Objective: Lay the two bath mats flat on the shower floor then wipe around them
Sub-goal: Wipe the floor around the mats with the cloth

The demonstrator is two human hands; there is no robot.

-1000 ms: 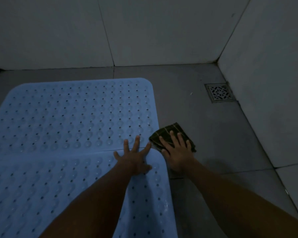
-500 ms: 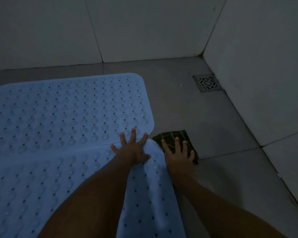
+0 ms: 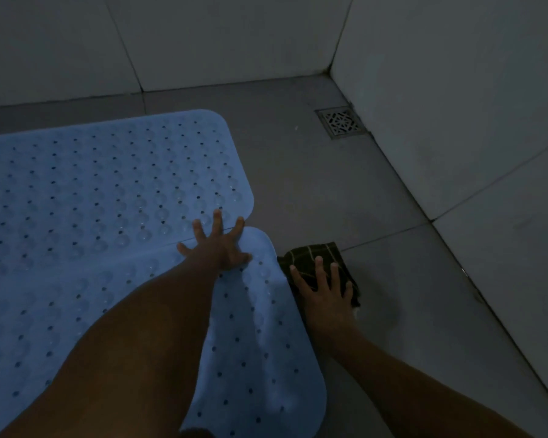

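Two light-blue perforated bath mats lie side by side on the grey shower floor. The far mat [image 3: 108, 184] lies flat. The near mat [image 3: 257, 358] overlaps its edge a little at the right corner. My left hand [image 3: 217, 245] presses flat with spread fingers on the near mat's far right corner, fingertips over the seam. My right hand [image 3: 325, 295] rests with straight fingers on a dark folded cloth [image 3: 310, 257] with pale stripes, on the floor just right of the near mat.
A square metal drain [image 3: 340, 121] sits in the far right floor corner. Tiled walls [image 3: 456, 90] rise behind and to the right. Bare grey floor tiles [image 3: 393, 311] stretch between the mats and the right wall.
My right hand has drawn the cloth toward me along the near mat's right edge. My left hand stays pressed on the mat corner. The camera has tilted slightly.
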